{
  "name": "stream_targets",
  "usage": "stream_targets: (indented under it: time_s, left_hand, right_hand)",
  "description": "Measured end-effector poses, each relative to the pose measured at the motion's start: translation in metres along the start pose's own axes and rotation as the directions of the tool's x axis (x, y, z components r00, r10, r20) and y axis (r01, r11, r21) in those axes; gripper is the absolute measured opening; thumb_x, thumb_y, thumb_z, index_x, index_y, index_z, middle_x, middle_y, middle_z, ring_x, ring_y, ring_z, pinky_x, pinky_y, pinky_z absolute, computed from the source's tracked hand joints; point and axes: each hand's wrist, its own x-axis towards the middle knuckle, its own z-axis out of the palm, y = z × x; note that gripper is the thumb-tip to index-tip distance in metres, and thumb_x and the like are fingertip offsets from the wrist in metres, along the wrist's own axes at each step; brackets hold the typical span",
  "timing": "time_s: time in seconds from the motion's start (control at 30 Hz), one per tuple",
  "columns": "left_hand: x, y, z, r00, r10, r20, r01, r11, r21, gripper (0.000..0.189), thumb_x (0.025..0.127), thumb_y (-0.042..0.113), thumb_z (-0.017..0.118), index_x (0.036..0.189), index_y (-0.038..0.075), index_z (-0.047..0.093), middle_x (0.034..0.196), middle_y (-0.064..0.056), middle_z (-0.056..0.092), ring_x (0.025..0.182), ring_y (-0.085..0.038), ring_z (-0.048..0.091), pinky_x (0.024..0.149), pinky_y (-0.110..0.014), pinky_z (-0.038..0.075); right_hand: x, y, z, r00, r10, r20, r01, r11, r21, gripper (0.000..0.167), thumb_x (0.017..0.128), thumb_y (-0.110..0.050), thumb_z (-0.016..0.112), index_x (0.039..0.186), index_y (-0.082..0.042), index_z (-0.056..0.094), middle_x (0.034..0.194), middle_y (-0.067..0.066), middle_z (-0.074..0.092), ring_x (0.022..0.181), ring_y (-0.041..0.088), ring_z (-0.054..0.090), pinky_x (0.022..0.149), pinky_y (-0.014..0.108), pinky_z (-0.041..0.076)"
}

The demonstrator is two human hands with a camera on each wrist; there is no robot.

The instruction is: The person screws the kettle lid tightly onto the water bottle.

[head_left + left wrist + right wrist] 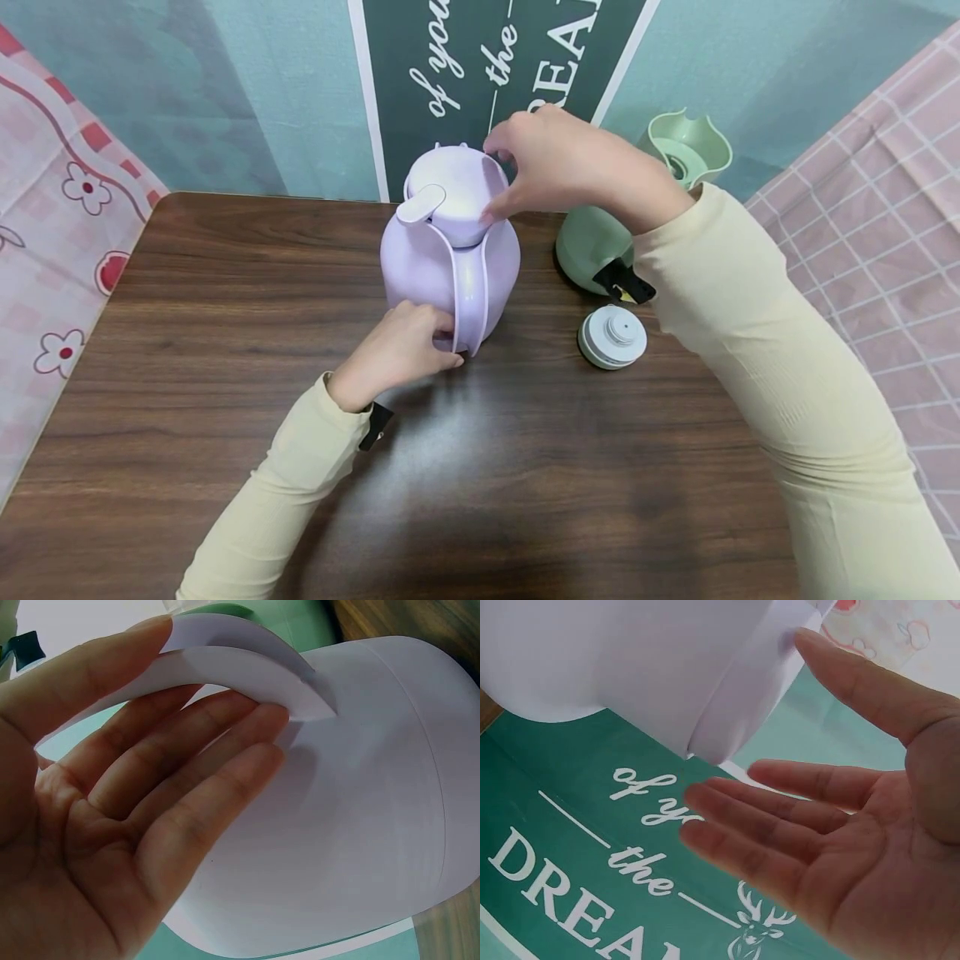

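Note:
A lilac vacuum jug stands upright at the back of the wooden table, its round lid on top with a small lever tilted to the left. My left hand holds the lower part of the jug's handle, thumb over its outer side and fingers behind it. Beside the lid, on the right, is my right hand. Its thumb tip meets the lid's edge, while the other fingers reach out nearly straight, apart from the lid in the right wrist view.
Right of the lilac jug is a green jug with an open, wavy-rimmed top, partly hidden by my right arm. A round white stopper lies before it on the table. Behind hangs a dark green lettered panel.

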Motion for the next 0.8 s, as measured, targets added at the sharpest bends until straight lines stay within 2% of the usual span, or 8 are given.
stream_targets:
  time_s: [0.07,0.17,0.27,0.37,0.5,0.6,0.67,0.8]
  left_hand:
    - [0.0,0.0,0.0,1.0,0.0,0.0,0.0,1.0,0.001,0.009,0.069,0.013,0.075,0.072,0.01,0.067,0.062,0.005,0.059,0.059,-0.015,0.052,0.06,-0.033,0.044]
    - [-0.001,0.0,0.0,1.0,0.002,-0.001,-0.002,1.0,0.002,0.009,0.069,0.013,0.075,0.073,0.01,0.068,0.063,0.004,0.06,0.06,-0.015,0.053,0.06,-0.033,0.044]
    - [-0.001,0.0,-0.001,1.0,0.003,-0.002,-0.003,1.0,-0.001,0.009,0.069,0.013,0.075,0.073,0.01,0.068,0.063,0.004,0.06,0.059,-0.015,0.052,0.06,-0.033,0.044]
    - [-0.001,0.0,0.0,1.0,0.002,0.0,-0.002,1.0,-0.002,0.009,0.069,0.013,0.075,0.074,0.009,0.068,0.062,0.005,0.059,0.059,-0.015,0.052,0.06,-0.033,0.044]
    - [-0.001,0.0,0.0,1.0,0.001,0.005,-0.001,1.0,-0.006,0.009,0.07,0.013,0.075,0.073,0.009,0.068,0.061,0.005,0.059,0.058,-0.014,0.051,0.059,-0.031,0.043]
    - [-0.001,-0.001,0.0,1.0,0.003,0.007,-0.003,1.0,-0.005,0.009,0.07,0.013,0.075,0.073,0.01,0.068,0.061,0.005,0.058,0.058,-0.013,0.05,0.058,-0.031,0.043]
    - [-0.001,-0.001,0.0,1.0,0.005,0.009,-0.005,1.0,-0.002,0.009,0.071,0.014,0.075,0.074,0.01,0.068,0.062,0.005,0.058,0.058,-0.013,0.05,0.059,-0.03,0.043]
    - [-0.001,-0.001,0.0,1.0,0.009,0.009,-0.008,1.0,-0.001,0.009,0.071,0.013,0.075,0.076,0.01,0.069,0.063,0.005,0.059,0.059,-0.013,0.05,0.06,-0.03,0.044]
  right_hand:
    - [0.002,0.003,-0.002,0.999,-0.002,0.038,0.001,1.0,0.022,0.069,0.077,-0.033,0.071,0.131,0.001,0.045,0.113,0.018,0.056,0.105,0.032,0.047,0.089,0.043,0.036]
    - [0.006,0.007,-0.004,0.994,-0.036,0.099,0.031,0.998,0.049,0.074,0.079,-0.031,0.07,0.137,0.001,0.037,0.126,0.018,0.05,0.115,0.03,0.044,0.097,0.042,0.031]
    - [0.008,0.009,-0.002,0.99,-0.068,0.123,0.061,0.996,0.059,0.072,0.08,-0.028,0.07,0.137,0.001,0.036,0.127,0.017,0.049,0.114,0.027,0.044,0.097,0.04,0.031]
    - [0.008,0.008,0.0,0.992,-0.078,0.097,0.073,0.996,0.055,0.071,0.08,-0.029,0.07,0.135,0.003,0.039,0.126,0.017,0.05,0.112,0.027,0.045,0.096,0.04,0.032]
    - [0.004,0.002,0.005,0.997,-0.074,0.006,0.074,0.997,0.004,0.051,0.078,-0.033,0.071,0.112,0.004,0.059,0.092,0.015,0.059,0.086,0.028,0.049,0.075,0.036,0.039]
    - [0.001,-0.004,0.008,0.997,-0.054,-0.056,0.052,0.998,-0.037,0.037,0.077,-0.036,0.07,0.086,-0.001,0.062,0.069,0.008,0.047,0.069,0.024,0.041,0.06,0.033,0.032]
    - [0.001,-0.007,0.01,0.996,-0.032,-0.079,0.029,0.998,-0.047,0.038,0.076,-0.037,0.07,0.075,-0.001,0.057,0.064,0.006,0.044,0.065,0.022,0.04,0.056,0.032,0.031]
    - [-0.001,-0.012,0.012,0.996,0.009,-0.09,-0.014,0.998,-0.053,0.041,0.077,-0.039,0.07,0.068,-0.005,0.05,0.06,0.004,0.039,0.06,0.02,0.037,0.053,0.032,0.029]
